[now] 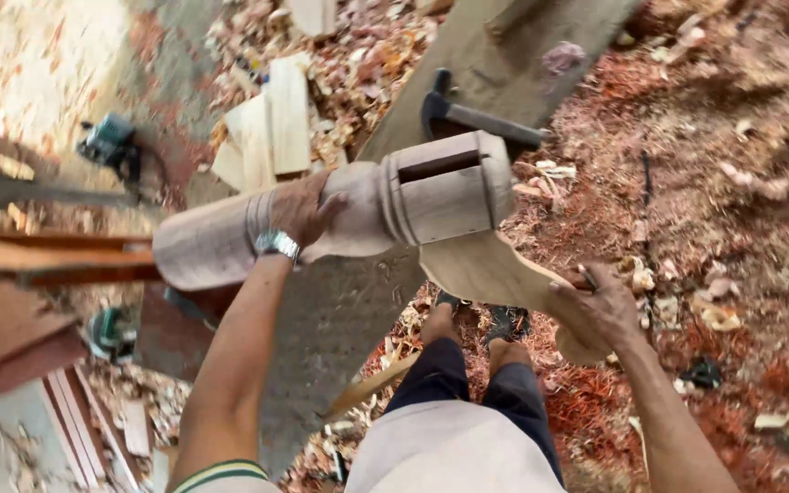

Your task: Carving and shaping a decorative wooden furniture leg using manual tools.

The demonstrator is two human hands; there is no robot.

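Overhead, the left hand (308, 212) grips a pale turned wooden post (340, 215); the right hand (600, 306) clasps its curved flat wooden leg (490, 271).

1. My left hand (308, 212) covers part of the turned wooden post (340, 215), so I can't see the wood beneath the palm.
2. My right hand (606, 306) hides the far tip of the curved wooden piece (490, 269).
3. The hammer (468, 114) is partly behind the post.
4. The green power tool (110, 141) is too blurred to identify.
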